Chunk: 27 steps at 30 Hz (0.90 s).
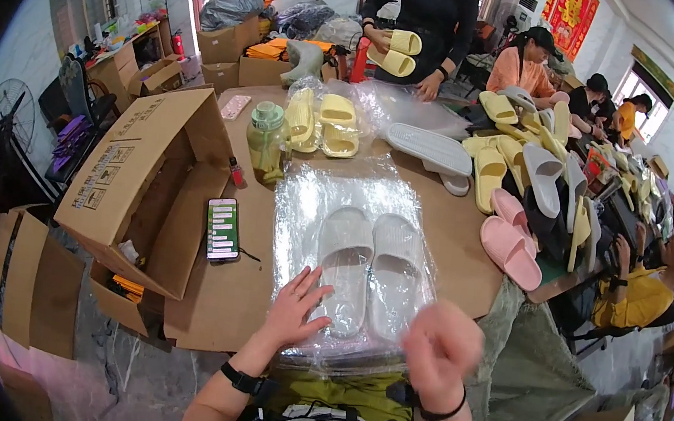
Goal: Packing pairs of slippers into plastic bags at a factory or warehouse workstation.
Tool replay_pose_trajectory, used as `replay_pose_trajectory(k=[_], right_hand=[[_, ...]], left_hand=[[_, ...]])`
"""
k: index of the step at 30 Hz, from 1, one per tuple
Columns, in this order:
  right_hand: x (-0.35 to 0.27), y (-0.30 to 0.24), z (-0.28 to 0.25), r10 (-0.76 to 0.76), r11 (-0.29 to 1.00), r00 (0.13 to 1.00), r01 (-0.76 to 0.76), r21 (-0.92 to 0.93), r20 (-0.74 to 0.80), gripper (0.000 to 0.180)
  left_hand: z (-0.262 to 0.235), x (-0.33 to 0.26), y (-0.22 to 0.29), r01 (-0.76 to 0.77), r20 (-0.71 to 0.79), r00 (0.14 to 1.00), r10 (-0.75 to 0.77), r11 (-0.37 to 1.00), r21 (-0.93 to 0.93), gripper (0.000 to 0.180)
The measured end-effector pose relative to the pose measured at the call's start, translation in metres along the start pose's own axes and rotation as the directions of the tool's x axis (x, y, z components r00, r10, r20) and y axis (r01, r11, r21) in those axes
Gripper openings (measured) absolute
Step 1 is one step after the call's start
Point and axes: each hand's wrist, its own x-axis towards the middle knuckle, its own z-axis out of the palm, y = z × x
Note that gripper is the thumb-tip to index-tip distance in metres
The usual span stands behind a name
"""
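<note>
A pair of light grey slides (343, 269) lies side by side, toes pointing away from me, within clear plastic bags (305, 194) on the table in front of me. The bags look stacked flat; whether the slides are inside the top one or under a sheet of it is hard to tell. My left hand (297, 307) rests with its fingers spread at the left slide's heel side, holding nothing. Over the lower right corner of the bags hovers my right hand (444, 346), smeared by motion, so its fingers cannot be made out.
Left of the bags stand a phone (223, 231), a small red bottle (236, 171), a green-lidded jug (268, 140) and an open carton (141, 180). Yellow slides (338, 123) lie beyond, with pink slides (513, 251) and a mixed pile at right. A person opposite holds yellow slides (396, 53); others sit right.
</note>
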Motion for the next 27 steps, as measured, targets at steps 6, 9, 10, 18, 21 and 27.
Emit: replay_pose_trajectory(k=[6,9,10,18,21,27], right_hand=[[-0.015,0.13,0.061,0.363,0.781,0.924,-0.231,-0.58,0.122,0.041],[-0.017,0.153,0.083,0.476,0.671,0.873,-0.285,-0.685,0.103,0.052],[-0.016,0.158,0.09,0.464,0.694,0.876,-0.264,-0.67,0.135,0.052],[-0.03,0.201,0.125,0.473,0.638,0.881,-0.35,-0.686,-0.01,0.039],[-0.033,0.204,0.124,0.458,0.676,0.889,-0.367,-0.639,-0.026,0.036],[-0.048,0.2,0.097,0.476,0.72,0.878,-0.423,-0.551,-0.051,0.03]], left_hand=[[0.001,0.004,0.002,-0.001,0.015,1.0,0.002,1.0,-0.009,0.061],[0.002,0.005,0.003,-0.017,0.041,0.999,0.017,1.0,-0.015,0.062],[0.001,0.007,0.003,-0.024,0.056,0.998,0.024,1.0,-0.007,0.062],[0.006,0.002,-0.003,-0.084,0.074,0.994,0.078,0.993,0.077,0.065],[0.004,0.003,-0.002,-0.034,0.065,0.997,0.034,0.999,-0.004,0.081],[0.015,0.002,-0.002,0.032,-0.07,0.997,-0.036,0.998,-0.059,0.078]])
